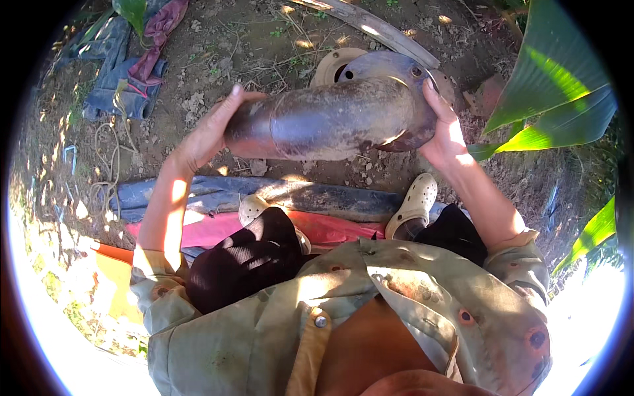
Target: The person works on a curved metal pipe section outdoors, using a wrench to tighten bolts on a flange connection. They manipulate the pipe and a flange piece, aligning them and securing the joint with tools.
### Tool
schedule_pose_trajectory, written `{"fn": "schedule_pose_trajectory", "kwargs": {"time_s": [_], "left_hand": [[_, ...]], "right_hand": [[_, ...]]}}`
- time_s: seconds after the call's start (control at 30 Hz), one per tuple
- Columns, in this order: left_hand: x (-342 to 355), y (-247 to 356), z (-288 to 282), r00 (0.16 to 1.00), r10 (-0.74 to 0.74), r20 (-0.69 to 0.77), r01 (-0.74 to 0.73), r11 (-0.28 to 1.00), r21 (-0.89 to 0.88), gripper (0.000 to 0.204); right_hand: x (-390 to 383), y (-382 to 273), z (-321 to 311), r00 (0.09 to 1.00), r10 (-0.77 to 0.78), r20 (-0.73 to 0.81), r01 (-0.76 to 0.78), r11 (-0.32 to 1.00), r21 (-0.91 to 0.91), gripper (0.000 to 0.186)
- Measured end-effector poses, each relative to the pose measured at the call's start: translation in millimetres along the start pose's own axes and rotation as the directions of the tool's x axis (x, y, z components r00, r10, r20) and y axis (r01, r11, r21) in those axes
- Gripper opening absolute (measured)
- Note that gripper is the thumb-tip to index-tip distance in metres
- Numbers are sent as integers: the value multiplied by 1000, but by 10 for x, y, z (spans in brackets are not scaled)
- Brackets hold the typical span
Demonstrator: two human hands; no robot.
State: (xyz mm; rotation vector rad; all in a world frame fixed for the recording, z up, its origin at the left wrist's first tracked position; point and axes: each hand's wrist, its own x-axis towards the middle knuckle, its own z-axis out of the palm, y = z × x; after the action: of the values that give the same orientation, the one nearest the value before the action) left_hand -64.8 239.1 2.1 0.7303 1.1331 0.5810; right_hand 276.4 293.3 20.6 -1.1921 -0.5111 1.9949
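Observation:
I hold a dark, scuffed metal pipe (330, 119) sideways in front of me, with a gentle bend along its length. My left hand (214, 129) is closed round its left end, the thumb on top. At the other end, my right hand (441, 125) grips the edge of a round dark flange (380, 64) with a bolt hole, thumb along the rim. The flange seems joined to the pipe, but the pipe hides the joint. Just behind it, a tan ring-shaped flange (325, 67) shows on the ground, partly covered.
A flattened blue hose (310, 197) and pink sheeting (337, 228) lie by my pale clogs (417, 201). To the left are blue cloth (119, 82), a maroon strip (158, 33) and thin rope (113, 158). A wooden pole (383, 30) crosses the far soil; broad green leaves (555, 86) overhang the right.

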Motion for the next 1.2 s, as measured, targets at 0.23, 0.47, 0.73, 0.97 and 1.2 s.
{"fn": "schedule_pose_trajectory", "kwargs": {"time_s": [0.23,0.47,0.73,0.97,1.2], "left_hand": [[744,452,-115,843,365,-395,-408,913,-25,27],[1040,950,-436,873,358,-330,-310,932,188,31],[1266,758,-553,890,342,-301,-309,939,152,33],[1185,687,-400,866,329,-378,-307,944,118,29],[1177,701,-326,824,340,-452,-310,940,143,33]], "right_hand": [[435,225,-227,963,-97,-253,86,995,-55,51],[887,419,-521,941,-259,-216,153,898,-413,54],[1067,701,-497,906,-246,-345,145,945,-292,56],[1284,975,-644,890,-303,-341,223,941,-255,53],[1097,943,-420,918,-217,-332,193,976,-104,56]]}}
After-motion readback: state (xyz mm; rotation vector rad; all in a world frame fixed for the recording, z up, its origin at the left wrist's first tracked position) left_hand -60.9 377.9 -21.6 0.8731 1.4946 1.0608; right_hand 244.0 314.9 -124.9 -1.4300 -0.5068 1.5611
